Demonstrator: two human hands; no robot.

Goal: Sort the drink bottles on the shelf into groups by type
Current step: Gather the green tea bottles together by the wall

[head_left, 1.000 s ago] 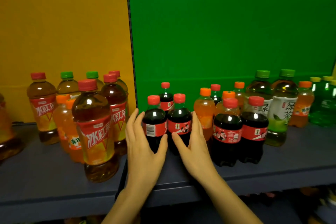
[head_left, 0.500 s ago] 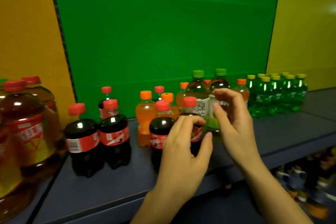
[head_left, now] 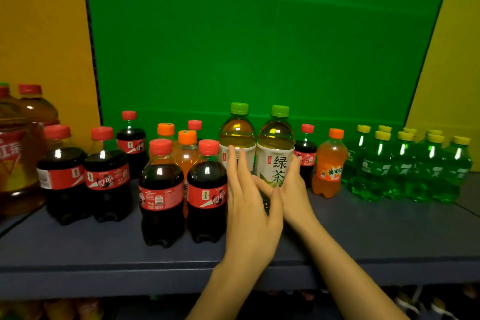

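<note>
**Head view: both hands at the green tea pair**

Nearest to us runs the front edge of the dark blue shelf (head_left: 363,239), and both forearms reach in over it. Our left hand (head_left: 249,215) is flat, fingers straight and close together, the fingertips laid against the label of the left green tea bottle (head_left: 237,135); it holds nothing. Our right hand (head_left: 296,195) cups the lower part of the right green tea bottle (head_left: 275,143), thumb across the front of the label and fingers round its right side. The left thumb overlaps the right thumb. Both tea bottles stand upright and touching, side by side, in the middle of the shelf.

Just left of the left hand we see two front cola bottles (head_left: 161,195), side by side near the shelf's front. Further left a second cola pair (head_left: 62,176) stands shoulder to shoulder. At the far left, large iced tea bottles (head_left: 18,163) are partly cut off by the frame.

Behind the front colas stand two orange soda bottles (head_left: 187,153). Behind those are two back cola bottles (head_left: 131,140), one showing little more than its red cap.

Right of the tea pair, a small cola bottle (head_left: 306,153) stands just behind our right fingers, with a lone orange soda bottle (head_left: 328,163) beside it. Further right sits a tight cluster of green soda bottles (head_left: 405,169) with yellow caps.

At the back rises a green panel (head_left: 259,47), flanked by yellow panels (head_left: 39,34).
</note>
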